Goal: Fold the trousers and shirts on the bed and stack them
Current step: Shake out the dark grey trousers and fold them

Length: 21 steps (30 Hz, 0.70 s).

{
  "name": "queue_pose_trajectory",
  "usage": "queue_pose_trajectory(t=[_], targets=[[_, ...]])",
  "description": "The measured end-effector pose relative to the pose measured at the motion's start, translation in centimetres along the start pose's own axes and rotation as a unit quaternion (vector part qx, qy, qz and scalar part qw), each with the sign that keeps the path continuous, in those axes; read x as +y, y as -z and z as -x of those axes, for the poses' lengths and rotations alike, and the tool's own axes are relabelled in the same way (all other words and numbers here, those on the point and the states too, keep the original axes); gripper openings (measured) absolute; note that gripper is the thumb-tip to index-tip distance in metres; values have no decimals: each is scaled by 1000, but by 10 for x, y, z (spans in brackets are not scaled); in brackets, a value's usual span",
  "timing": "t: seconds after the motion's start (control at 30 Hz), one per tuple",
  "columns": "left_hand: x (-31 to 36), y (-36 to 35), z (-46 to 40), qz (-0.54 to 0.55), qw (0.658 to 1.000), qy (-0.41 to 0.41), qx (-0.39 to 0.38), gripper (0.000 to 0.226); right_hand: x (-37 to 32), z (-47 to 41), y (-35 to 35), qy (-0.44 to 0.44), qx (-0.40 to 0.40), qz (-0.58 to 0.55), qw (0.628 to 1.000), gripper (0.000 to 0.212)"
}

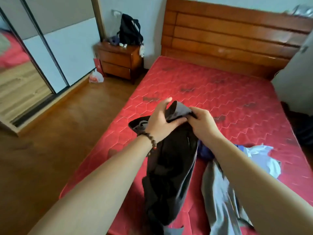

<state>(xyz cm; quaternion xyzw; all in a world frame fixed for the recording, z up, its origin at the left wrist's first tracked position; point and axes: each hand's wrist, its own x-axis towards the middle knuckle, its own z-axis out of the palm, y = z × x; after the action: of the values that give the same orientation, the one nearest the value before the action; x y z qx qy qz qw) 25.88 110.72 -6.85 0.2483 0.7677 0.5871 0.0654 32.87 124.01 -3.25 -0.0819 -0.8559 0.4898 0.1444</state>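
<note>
A dark, almost black garment hangs lifted above the near part of the red mattress. My left hand holds its upper edge from the left, thumb across the fabric. My right hand pinches the same edge, where a grey lining shows. Under my right forearm lie a grey garment, a blue one and a light blue-white one, all unfolded. The image is slightly blurred.
A wooden headboard closes the far end of the bed. A wooden nightstand with a black bag stands at the left, a plastic bag beside it. Sliding mirror wardrobe doors line the left wall. Dark items lie off the bed's right edge.
</note>
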Motion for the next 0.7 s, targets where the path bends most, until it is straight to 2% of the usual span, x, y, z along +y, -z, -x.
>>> queue_pose_trajectory(t=[0.07, 0.13, 0.23, 0.37, 0.47, 0.53, 0.57, 0.67, 0.7], targets=[[43, 21, -15, -16, 998, -46, -51, 71, -44, -9, 35, 33, -25, 25, 999, 21], [86, 37, -28, -51, 989, -86, -104, 51, -85, -15, 69, 60, -23, 39, 997, 16], [151, 49, -45, -80, 981, -139, -111, 34, -141, -16, 115, 95, -12, 59, 994, 15], [229, 48, -54, -100, 964, -223, -100, 17, -204, -9, 166, 148, -12, 151, 977, 19], [275, 47, -59, -134, 953, -255, -92, 26, -236, -2, 192, 175, 20, 164, 971, 21], [300, 52, -63, -149, 945, -272, -102, 34, -246, 1, 208, 173, 74, 154, 970, 34], [310, 56, -65, -160, 940, -277, -114, 37, -249, 2, 215, 168, 99, 147, 970, 33], [329, 66, -69, -206, 926, -278, -151, 37, -252, 5, 234, 132, 153, 121, 972, 9], [332, 68, -70, -213, 924, -272, -162, 33, -253, 6, 238, 125, 161, 114, 972, 9]])
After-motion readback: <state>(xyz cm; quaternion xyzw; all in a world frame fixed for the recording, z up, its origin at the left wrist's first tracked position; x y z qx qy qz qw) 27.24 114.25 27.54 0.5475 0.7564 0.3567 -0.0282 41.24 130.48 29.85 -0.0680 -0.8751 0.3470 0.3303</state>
